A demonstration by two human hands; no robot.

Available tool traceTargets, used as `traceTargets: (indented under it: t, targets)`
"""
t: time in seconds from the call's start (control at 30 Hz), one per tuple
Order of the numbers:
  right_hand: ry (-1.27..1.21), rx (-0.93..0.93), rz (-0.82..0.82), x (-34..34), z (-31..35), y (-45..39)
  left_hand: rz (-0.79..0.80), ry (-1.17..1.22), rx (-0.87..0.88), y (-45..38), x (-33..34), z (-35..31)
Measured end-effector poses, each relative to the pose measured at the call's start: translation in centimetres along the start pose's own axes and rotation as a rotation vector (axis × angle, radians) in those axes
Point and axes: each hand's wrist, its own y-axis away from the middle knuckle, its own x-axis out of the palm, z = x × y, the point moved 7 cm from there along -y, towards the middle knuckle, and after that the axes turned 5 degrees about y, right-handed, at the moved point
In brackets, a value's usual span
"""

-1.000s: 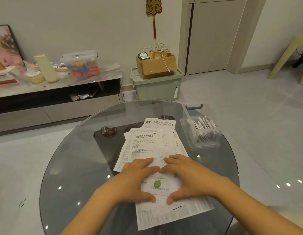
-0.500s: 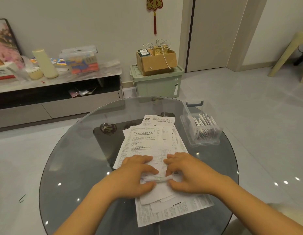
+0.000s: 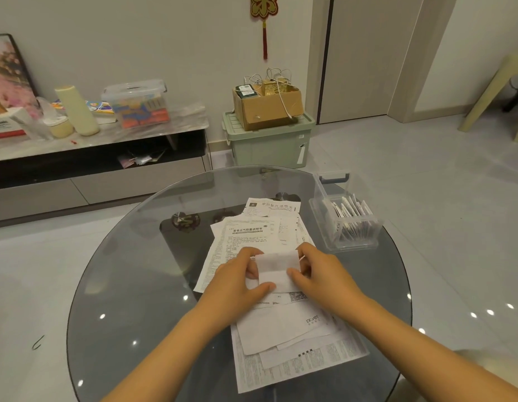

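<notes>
— Both hands on one sheet, head view: left hand (image 3: 237, 284) pinches the left edge of the folded leaflet (image 3: 276, 268), thumb on the near face, fingers behind. Right hand (image 3: 324, 275) grips the opp. edge the same way.
— Where's it sit rel. to the rest?
— Held up betw. the two hands, lifted just off the paper pile (image 3: 283, 329) that lies under both wrists & nearer than them. More printed sheets (image 3: 252, 236) lie flat just beyond the fingertips, on the glass table (image 3: 130, 285).
— Step?
— Folding, I'd say. Faint crease runs across the middle, so prob. one fold made & another being set up. Can't tell how many layers, it's white on white & washed out.
— Next move needs?
— Bring the edges together square, then run a thumb along the crease w/ the other hand holding it down. After that it likely goes in the clear box (image 3: 327, 227) beyond & outward of the right hand, where slim packets (image 3: 353, 216) stand on edge. So the fold must end up narrow enough to slot in. Thin paper: light grip, no tugging.
</notes>
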Motion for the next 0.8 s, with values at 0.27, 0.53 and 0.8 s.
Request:
traceTargets:
  t: [0.27, 0.53, 0.8]
  targets:
    - [0.151, 0.091, 0.076, 1.1, -0.6, 0.2, -0.042, -0.03, 0.019, -0.4, 0.9, 0.4]
    - [0.252, -0.017, 0.074, -0.1, -0.2, 0.3, -0.07, -0.196, 0.166, -0.5, -0.1, -0.8]
    - [0.383, -0.257, 0.125, 0.6, 0.5, 0.8, 0.093, -0.328, 0.307, -0.4, 1.6, -0.1]
